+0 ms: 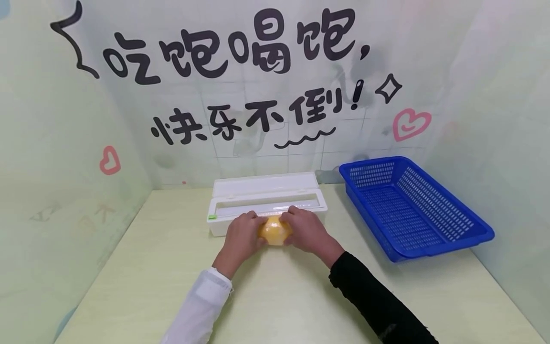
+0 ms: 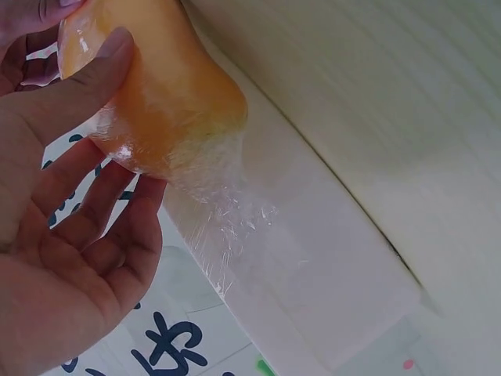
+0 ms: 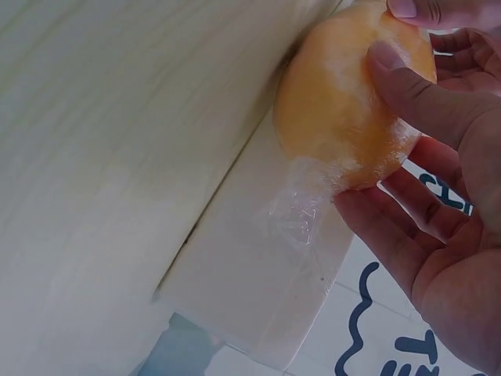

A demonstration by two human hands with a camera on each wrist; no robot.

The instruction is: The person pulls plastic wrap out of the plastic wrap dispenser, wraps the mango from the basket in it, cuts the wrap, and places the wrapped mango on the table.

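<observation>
A smooth orange-yellow fruit (image 1: pixel 275 231), its exact kind unclear, is held up between both hands just in front of a white cling film dispenser (image 1: pixel 268 200). Clear cling film (image 2: pixel 227 207) wraps it tightly and bunches into a loose tail at each side. My left hand (image 1: pixel 243 238) grips its left side, thumb on the near face and fingers behind. From the right, my right hand (image 1: pixel 307 231) holds it likewise; in the right wrist view, film (image 3: pixel 297 215) hangs off below the fruit. Both thumbs lie close together. The dispenser's lid stands raised, showing the roll inside.
A blue perforated plastic basket (image 1: pixel 429 243) stands at the right on the pale wooden table (image 1: pixel 142 286). A green slider (image 1: pixel 212 217) sits at the dispenser's left end. Behind rises a wall (image 1: pixel 266 162) covered with printed lettering; walls flank both sides.
</observation>
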